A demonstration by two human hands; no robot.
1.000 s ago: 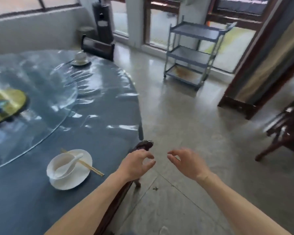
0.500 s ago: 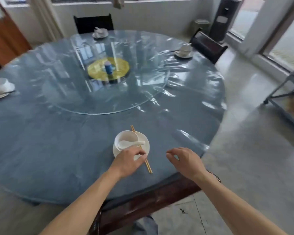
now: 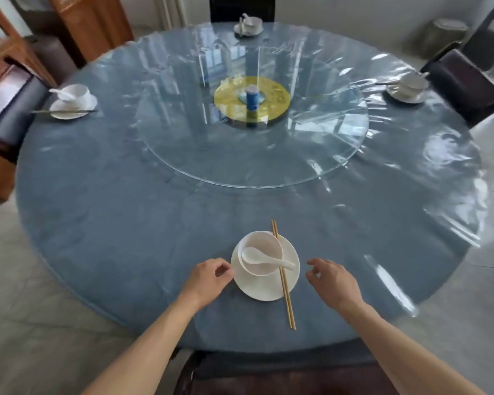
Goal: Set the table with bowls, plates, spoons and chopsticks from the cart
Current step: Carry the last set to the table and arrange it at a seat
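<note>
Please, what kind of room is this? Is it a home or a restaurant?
Probably a restaurant's private dining room, though a large home dining room is possible. A big round table carries a glass turntable in its middle, and matching place settings, such as the plate with bowl nearest, sit before chairs.

- The table [image 3: 126, 223] wears a slate-blue cloth under glossy clear film.
- Plate [image 3: 268, 289], bowl [image 3: 261, 246] and spoon [image 3: 265, 256] are plain white.
- The chopsticks [image 3: 285, 295] are pale golden.
- The centre disc [image 3: 277, 94] is yellow, its small canister [image 3: 251, 96] blue.

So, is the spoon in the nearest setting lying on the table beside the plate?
No, the white spoon rests inside the bowl on the plate.
</note>
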